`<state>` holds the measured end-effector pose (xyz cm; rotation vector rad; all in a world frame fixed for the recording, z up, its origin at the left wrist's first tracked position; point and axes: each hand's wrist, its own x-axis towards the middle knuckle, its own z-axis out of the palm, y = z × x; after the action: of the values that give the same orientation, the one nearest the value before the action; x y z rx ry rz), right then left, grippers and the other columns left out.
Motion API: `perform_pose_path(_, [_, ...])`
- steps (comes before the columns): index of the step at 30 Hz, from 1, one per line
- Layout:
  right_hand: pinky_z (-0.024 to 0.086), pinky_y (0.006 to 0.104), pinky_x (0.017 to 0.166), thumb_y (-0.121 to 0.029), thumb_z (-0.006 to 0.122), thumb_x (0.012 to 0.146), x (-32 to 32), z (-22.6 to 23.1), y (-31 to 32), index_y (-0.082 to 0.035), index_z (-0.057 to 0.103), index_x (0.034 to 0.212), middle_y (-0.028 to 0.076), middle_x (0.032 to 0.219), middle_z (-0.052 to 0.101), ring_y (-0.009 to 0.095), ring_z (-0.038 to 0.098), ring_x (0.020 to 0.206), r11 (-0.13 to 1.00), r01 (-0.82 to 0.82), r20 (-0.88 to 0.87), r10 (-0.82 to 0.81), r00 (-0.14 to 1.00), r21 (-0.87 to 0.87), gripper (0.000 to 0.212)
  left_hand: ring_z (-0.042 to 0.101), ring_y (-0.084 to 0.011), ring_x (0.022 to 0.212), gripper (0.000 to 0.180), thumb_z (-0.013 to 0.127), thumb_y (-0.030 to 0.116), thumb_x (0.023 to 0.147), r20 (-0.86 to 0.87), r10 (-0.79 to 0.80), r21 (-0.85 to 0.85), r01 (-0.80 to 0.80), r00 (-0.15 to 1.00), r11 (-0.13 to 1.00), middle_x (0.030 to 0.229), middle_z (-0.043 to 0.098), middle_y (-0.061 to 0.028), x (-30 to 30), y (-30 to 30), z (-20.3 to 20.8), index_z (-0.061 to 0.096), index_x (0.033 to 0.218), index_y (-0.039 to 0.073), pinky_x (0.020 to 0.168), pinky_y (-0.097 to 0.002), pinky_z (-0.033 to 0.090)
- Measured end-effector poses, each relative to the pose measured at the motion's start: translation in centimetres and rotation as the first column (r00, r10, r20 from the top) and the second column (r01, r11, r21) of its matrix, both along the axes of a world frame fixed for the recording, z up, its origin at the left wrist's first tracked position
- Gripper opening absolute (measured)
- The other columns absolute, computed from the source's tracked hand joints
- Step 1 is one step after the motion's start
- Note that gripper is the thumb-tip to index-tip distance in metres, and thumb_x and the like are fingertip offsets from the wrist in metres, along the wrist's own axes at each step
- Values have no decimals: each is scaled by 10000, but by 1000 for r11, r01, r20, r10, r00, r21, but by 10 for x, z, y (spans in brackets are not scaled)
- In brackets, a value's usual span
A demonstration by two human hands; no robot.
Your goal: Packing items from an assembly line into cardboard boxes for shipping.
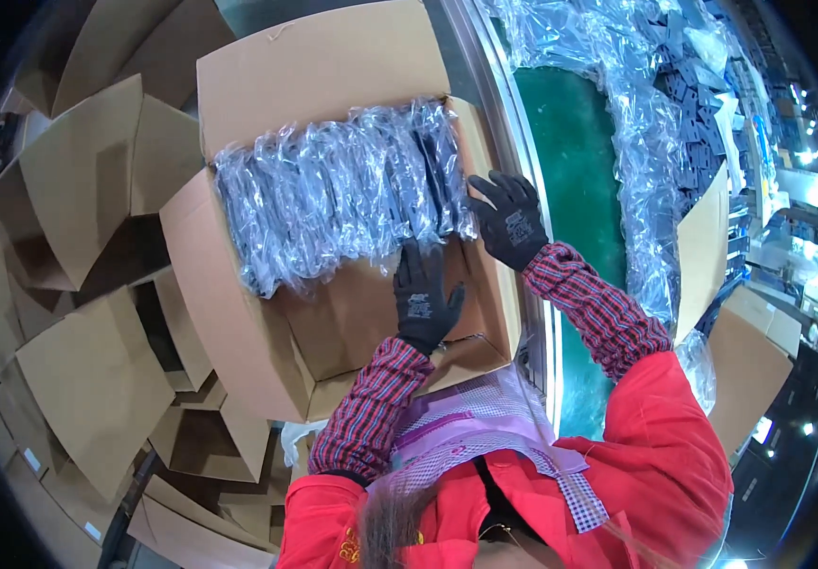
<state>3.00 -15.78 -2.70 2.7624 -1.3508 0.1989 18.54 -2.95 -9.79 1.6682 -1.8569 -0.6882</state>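
In front of me stands an open cardboard box point(323, 62), its flaps folded outward. A row of dark flat pieces in clear plastic bags point(333, 194) fills the far half, standing side by side. My left hand point(425, 299), in a dark work glove, reaches into the box with its fingers stretched against the near edge of the bagged row. My right hand point(511, 220), gloved alike, rests at the box's right wall with fingers spread, close to the last bag on that side. Neither hand grips anything that I can see. The near part of the box shows bare cardboard.
Open cardboard boxes point(86, 180) crowd the left side. Along the box's right runs a metal rail point(532, 171), then a green surface point(570, 142). Beyond lie clear plastic sheeting point(651, 190) and a heap of dark parts point(698, 123). Another carton point(755, 360) stands at right.
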Motion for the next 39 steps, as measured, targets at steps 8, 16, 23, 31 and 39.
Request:
perform_pose_path(8, [98,543,1087,-225,582,740,-2,-6,-1,-195,584,1061,22,1230,526,264,369,1238,974,-206,-68,212,975,93,322,383,-447,1227,750,606,331,775,-5,44,-31,-44,999,999,1418,255,-308,3,-4,6,308,1395,33,956,-465,361])
perform_pose_path(16, [70,553,1094,-250,576,764,11,-16,-5,-212,576,1069,14,1226,520,255,357,1250,969,-229,-41,234,971,97,307,454,-419,1160,780,612,296,771,-35,92,-9,-92,995,996,1362,341,-302,1,-14,14,267,1391,-26,932,-432,396])
perform_pose_path(23, [116,534,1093,-244,579,773,6,-5,-12,-233,575,1114,12,1183,548,249,416,1206,965,-253,-179,262,948,72,341,494,-418,1094,800,621,279,760,37,135,79,-138,990,987,1324,382,-306,1,-16,21,253,1376,-73,901,-439,420])
perform_pose_path(31, [163,526,1082,-233,580,762,13,-6,-15,-231,582,1109,8,1171,555,246,457,1171,960,-258,-106,269,957,108,347,502,-421,1079,801,622,280,756,13,117,63,-117,993,991,1317,390,-307,-7,-18,19,254,1373,-75,886,-443,430])
perform_pose_path(39, [220,528,1055,-268,640,680,36,-20,-25,-240,588,1111,7,1144,571,235,472,1156,887,-416,-54,434,899,202,435,466,-424,1123,783,618,271,757,-118,41,-60,-48,992,997,1332,386,-279,-11,-17,18,263,1381,-40,887,-456,428])
